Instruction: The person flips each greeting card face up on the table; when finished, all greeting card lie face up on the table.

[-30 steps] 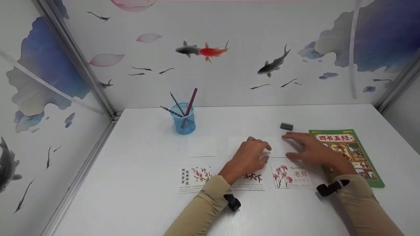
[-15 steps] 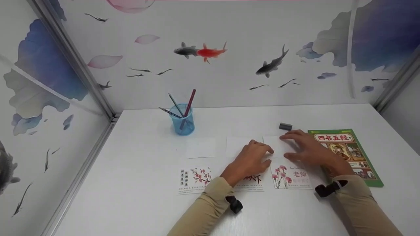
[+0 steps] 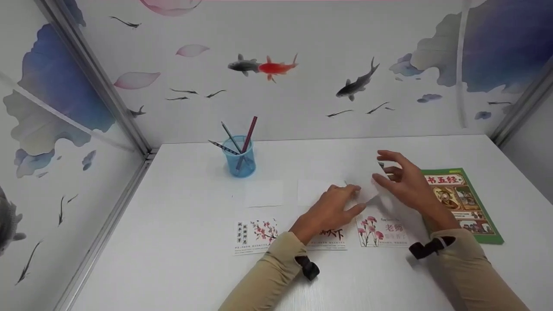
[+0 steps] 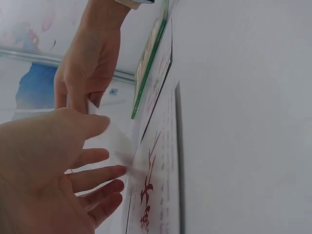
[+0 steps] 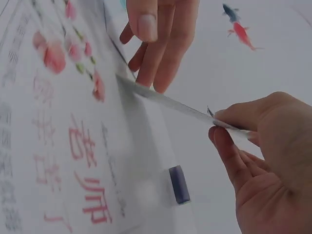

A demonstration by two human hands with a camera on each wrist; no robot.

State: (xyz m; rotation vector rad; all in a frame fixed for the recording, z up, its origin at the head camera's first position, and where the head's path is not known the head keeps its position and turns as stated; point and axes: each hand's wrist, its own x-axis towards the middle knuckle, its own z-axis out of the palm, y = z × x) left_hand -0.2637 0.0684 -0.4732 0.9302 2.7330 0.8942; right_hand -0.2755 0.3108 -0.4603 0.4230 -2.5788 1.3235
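Note:
My right hand [image 3: 402,181] pinches the edge of a blank white card [image 5: 168,103] between thumb and fingers. That side is raised, and the card slopes down toward my left hand [image 3: 330,209]. The left fingers are loosely extended, with their tips around the card's lower end. Below it lies a card with pink flowers and red characters [image 3: 380,231]. A card with dark red brush characters [image 3: 330,244] is partly hidden under my left hand and wrist. A blossom-print card [image 3: 257,237] lies farther left.
Two more blank white cards [image 3: 265,194] lie behind the printed ones, one partly covered by my left hand. A blue cup [image 3: 239,162] with pencils stands at the back. Beyond my right hand is a small dark block [image 5: 179,184]. A green-bordered book [image 3: 471,207] lies at right.
My right hand has taken hold of the blank card's right edge and lifted it, so the card now tilts up. The left hand has stayed nearly in place.

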